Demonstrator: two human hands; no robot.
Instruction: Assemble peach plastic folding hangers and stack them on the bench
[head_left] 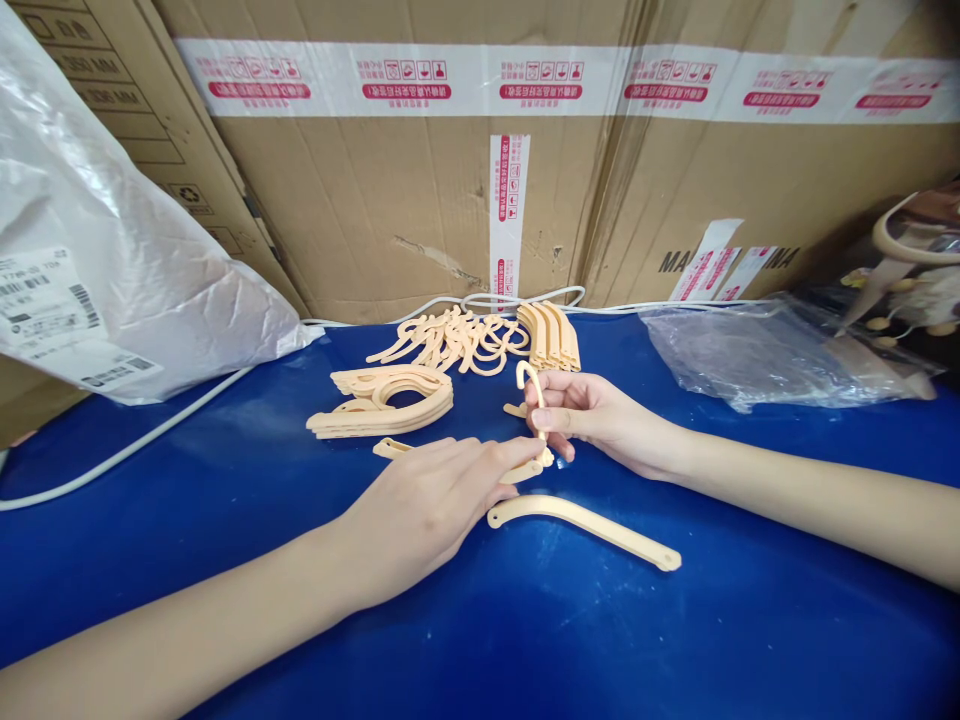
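Between finger and thumb, my right hand (581,415) grips a cream plastic hanger hook (530,385), its curved end pointing up. The hook's lower end meets a hanger arm (525,472), which my left hand (439,500) holds from above with closed fingers. That arm's other end (391,448) sticks out behind the left hand, though the fingers cover its middle. A loose curved hanger arm (585,525) lies on the blue table just in front of both hands. Part of another cream piece (514,410) shows beside the right fingers.
Folded hangers (382,405) are stacked at left. Behind are a pile of loose hooks (457,338) and a row of hanger arms (551,335). A clear plastic bag (750,350) lies right, a white parcel bag (112,250) left. Cardboard boxes (390,190) wall the back; a white cable (150,440) crosses the table.
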